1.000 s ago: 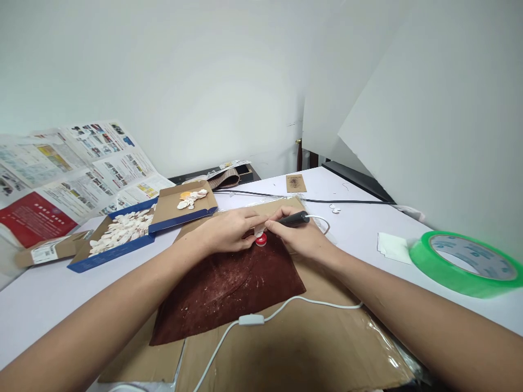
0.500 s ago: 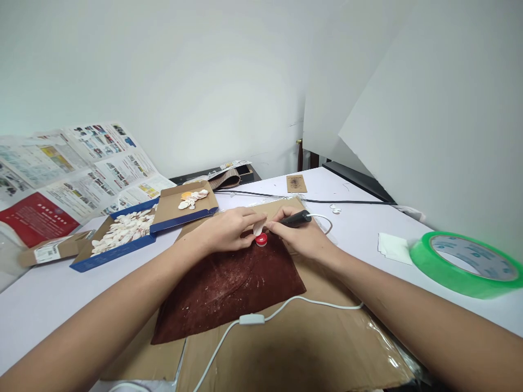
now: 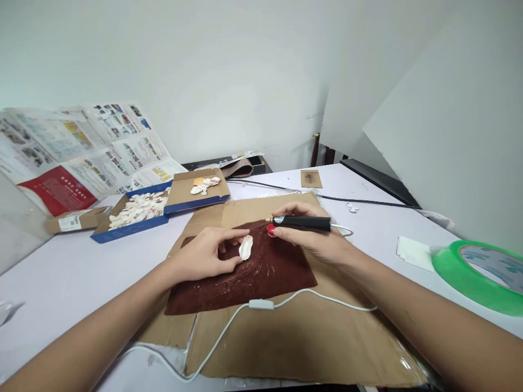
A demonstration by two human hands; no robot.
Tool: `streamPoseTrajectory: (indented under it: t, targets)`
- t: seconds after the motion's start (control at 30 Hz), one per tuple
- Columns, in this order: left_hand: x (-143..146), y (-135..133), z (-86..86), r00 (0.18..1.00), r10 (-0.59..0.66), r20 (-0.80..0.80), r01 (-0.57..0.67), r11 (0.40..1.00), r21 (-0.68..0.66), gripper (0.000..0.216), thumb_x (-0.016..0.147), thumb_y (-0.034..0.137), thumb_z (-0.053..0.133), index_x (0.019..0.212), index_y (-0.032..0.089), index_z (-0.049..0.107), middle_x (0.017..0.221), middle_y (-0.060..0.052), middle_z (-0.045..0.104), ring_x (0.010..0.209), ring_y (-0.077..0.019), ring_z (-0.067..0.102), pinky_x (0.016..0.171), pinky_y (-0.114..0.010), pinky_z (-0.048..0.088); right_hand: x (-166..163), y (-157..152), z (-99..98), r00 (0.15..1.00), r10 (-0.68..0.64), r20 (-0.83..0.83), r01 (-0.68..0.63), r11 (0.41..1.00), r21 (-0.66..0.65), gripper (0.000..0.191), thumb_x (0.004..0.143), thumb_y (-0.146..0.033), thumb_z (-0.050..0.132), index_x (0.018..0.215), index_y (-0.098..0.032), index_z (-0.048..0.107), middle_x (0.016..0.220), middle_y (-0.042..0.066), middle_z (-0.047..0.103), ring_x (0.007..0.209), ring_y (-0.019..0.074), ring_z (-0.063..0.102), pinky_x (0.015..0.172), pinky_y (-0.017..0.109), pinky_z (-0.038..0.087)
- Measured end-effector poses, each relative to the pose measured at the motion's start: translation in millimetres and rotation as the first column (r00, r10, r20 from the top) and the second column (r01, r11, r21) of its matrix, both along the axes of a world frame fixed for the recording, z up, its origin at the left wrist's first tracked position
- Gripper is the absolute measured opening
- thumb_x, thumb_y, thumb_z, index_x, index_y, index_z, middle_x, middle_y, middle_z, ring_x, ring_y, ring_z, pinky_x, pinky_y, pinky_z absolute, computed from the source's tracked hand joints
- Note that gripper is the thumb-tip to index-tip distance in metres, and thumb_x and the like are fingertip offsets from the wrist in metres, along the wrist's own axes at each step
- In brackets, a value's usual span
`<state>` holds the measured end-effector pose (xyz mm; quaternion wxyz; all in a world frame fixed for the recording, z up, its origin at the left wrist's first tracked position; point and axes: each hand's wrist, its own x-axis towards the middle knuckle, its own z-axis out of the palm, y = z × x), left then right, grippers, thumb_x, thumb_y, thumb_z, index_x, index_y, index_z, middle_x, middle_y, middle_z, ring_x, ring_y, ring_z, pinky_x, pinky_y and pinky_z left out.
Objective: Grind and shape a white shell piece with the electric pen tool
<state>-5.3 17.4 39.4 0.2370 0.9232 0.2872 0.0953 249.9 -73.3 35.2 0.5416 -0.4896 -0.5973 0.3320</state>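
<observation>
My left hand pinches a white shell piece over the dark red cloth. A black pen-shaped corded tool lies level in my right hand, whose fingers are wrapped round it. The tool's tip points left, just above a small red cap on the cloth. A white cord with an inline switch runs from the tool across the brown cardboard sheet.
A blue box of white shells and its lid holding a few shells stand at the back left, beside printed leaflets. A green tape roll lies at the right. A black cable crosses the far side of the table.
My left hand has drawn the shell piece back and left, away from the red cap. The right hand has lifted the tool level. The camera view has shifted, so the table appears further right.
</observation>
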Motion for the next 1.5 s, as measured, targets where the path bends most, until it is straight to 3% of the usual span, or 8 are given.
streamPoseTrajectory:
  t: [0.13,0.23,0.5,0.83,1.03,1.23,1.5]
  targets:
    - [-5.1,-5.0,-4.3,0.999,-0.045,-0.025,0.046,0.999,0.028,0.063,0.083,0.028,0.073,0.145,0.024,0.066,0.135,-0.008,0.073,0.121,-0.0287,0.068,0.108,-0.042,0.050,-6.2,-5.8,0.0,0.979,0.033,0.199,-0.017,0.996,-0.083,0.012,0.084,-0.035,0.075,0.091,-0.026,0.070,0.098,0.003,0.074,0.093,0.0260,0.068,0.083,0.041,0.051]
    - [-8.4,-2.4,-8.2,0.996,-0.086,-0.024,0.086,0.996,-0.006,0.065,0.083,0.033,0.077,0.146,0.022,0.065,0.143,-0.009,0.069,0.131,-0.0306,0.063,0.115,-0.044,0.046,-16.3,-11.3,0.7,0.949,0.102,0.298,-0.065,0.989,-0.131,0.010,0.088,-0.035,0.069,0.092,-0.026,0.070,0.098,0.003,0.074,0.092,0.0250,0.067,0.081,0.040,0.050]
    - [-12.3,2.7,-11.7,0.988,-0.149,0.030,0.149,0.989,0.001,0.054,0.088,0.027,0.076,0.141,0.021,0.067,0.139,-0.011,0.070,0.129,-0.0294,0.063,0.108,-0.042,0.048,-38.0,-12.2,-4.8,0.926,0.164,0.340,-0.084,0.968,-0.237,0.009,0.086,-0.033,0.068,0.090,-0.026,0.064,0.088,0.000,0.070,0.082,0.0202,0.063,0.075,0.033,0.047]
    - [-13.0,3.9,-12.4,0.988,-0.149,0.049,0.151,0.988,-0.040,0.055,0.086,0.027,0.077,0.140,0.020,0.067,0.127,-0.009,0.074,0.121,-0.0284,0.065,0.105,-0.040,0.049,-43.0,-12.3,-3.5,0.922,0.177,0.345,-0.068,0.949,-0.306,0.013,0.085,-0.037,0.070,0.088,-0.025,0.066,0.088,0.001,0.072,0.082,0.0213,0.064,0.075,0.035,0.047]
    - [-13.1,4.8,-12.1,0.983,-0.171,0.066,0.175,0.982,-0.066,0.052,0.090,0.029,0.075,0.141,0.023,0.066,0.127,-0.007,0.075,0.120,-0.0262,0.066,0.110,-0.040,0.046,-40.2,-10.2,-13.5,0.908,0.166,0.385,-0.086,0.973,-0.215,0.013,0.084,-0.036,0.071,0.083,-0.024,0.066,0.082,0.000,0.070,0.074,0.0185,0.061,0.069,0.033,0.045]
    - [-13.5,8.3,-14.0,0.975,-0.190,0.120,0.202,0.974,-0.103,0.051,0.089,0.025,0.074,0.139,0.023,0.068,0.124,-0.007,0.077,0.117,-0.0253,0.070,0.104,-0.037,0.050,-39.5,-16.1,-18.9,0.883,0.148,0.446,-0.062,0.978,-0.201,0.018,0.086,-0.038,0.071,0.079,-0.024,0.063,0.075,-0.001,0.067,0.066,0.0170,0.057,0.060,0.031,0.040]
    - [-7.2,2.0,-14.8,0.992,-0.096,0.076,0.101,0.993,-0.056,0.055,0.080,0.024,0.076,0.135,0.019,0.071,0.125,-0.009,0.077,0.111,-0.0267,0.072,0.095,-0.034,0.053,-42.4,-15.2,-18.1,0.877,0.170,0.449,-0.089,0.977,-0.196,0.018,0.086,-0.034,0.071,0.078,-0.024,0.059,0.072,-0.002,0.066,0.061,0.0152,0.055,0.056,0.029,0.038]
